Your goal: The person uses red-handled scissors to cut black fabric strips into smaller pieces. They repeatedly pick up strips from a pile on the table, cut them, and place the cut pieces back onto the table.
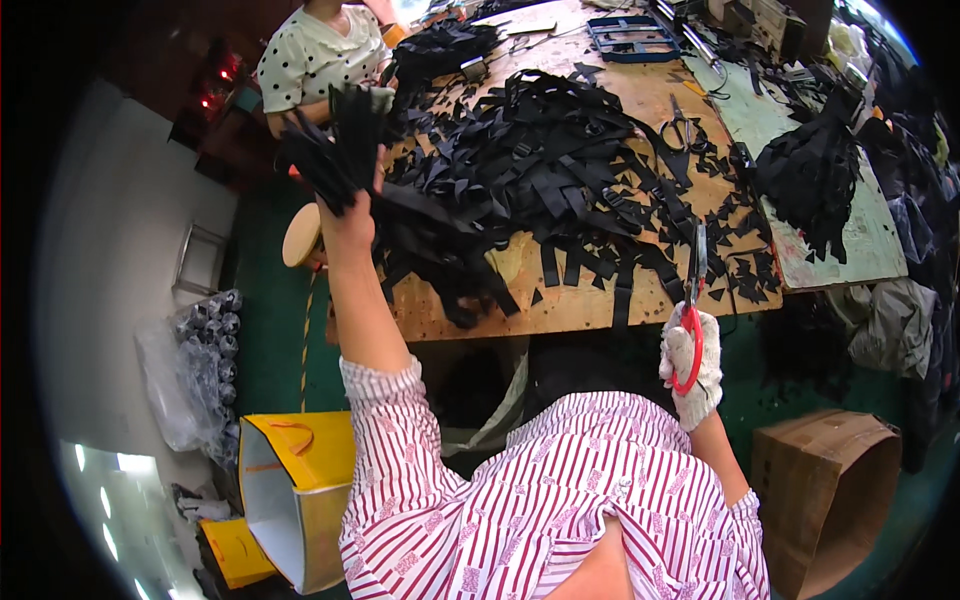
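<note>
Yellow bag [300, 490] and cardboard box [830, 490] stand open on the floor, insides unseen. Left hand [348, 215] fingers clench black strips [330, 150]; gloved right hand [690, 365] grips red scissors [692, 310] at the plywood table [570, 305].

- Bundle of black strap pieces [330, 150]: a thick sheaf of short, flat, cut lengths, gripped at its lower end and raised at far left; the free ends fan upward and outward, above the table's left edge.
- Scissors [692, 300]: red looped handles, long metal blades closed and pointing up and away, held upright at near right, just beside the table's near edge.
</note>
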A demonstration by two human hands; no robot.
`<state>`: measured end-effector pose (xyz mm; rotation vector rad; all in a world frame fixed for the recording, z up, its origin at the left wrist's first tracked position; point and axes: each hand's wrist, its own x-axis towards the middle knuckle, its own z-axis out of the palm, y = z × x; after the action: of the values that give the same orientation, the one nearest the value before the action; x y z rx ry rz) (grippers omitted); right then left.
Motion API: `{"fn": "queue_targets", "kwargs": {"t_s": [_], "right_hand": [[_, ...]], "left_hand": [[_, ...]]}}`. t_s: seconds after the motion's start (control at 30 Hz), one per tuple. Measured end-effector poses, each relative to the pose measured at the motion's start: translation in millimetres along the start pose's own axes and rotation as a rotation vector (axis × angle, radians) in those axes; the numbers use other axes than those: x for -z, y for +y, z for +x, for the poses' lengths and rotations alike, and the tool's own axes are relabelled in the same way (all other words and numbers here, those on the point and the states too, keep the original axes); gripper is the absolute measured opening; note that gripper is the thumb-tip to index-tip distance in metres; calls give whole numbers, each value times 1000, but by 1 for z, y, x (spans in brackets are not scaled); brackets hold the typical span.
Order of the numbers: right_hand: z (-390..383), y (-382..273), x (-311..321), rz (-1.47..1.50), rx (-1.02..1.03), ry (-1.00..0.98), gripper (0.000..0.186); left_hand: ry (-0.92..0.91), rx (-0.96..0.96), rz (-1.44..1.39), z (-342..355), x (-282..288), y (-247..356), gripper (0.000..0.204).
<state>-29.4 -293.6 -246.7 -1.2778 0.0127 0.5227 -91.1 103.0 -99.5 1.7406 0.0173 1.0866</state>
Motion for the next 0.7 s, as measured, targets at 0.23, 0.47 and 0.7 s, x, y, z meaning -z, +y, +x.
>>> {"fn": "queue_targets", "kwargs": {"t_s": [0.23, 0.47, 0.7], "right_hand": [[-1, 3, 9, -6, -99, -10, 33], [2, -5, 1, -70, -25, 69, 7], [8, 0, 1, -34, -92, 118, 6]], "left_hand": [[-478, 14, 706, -29, -104, -52, 28], [-479, 209, 695, -55, -181, -172, 22], [-399, 283, 1267, -60, -184, -200, 15]]}}
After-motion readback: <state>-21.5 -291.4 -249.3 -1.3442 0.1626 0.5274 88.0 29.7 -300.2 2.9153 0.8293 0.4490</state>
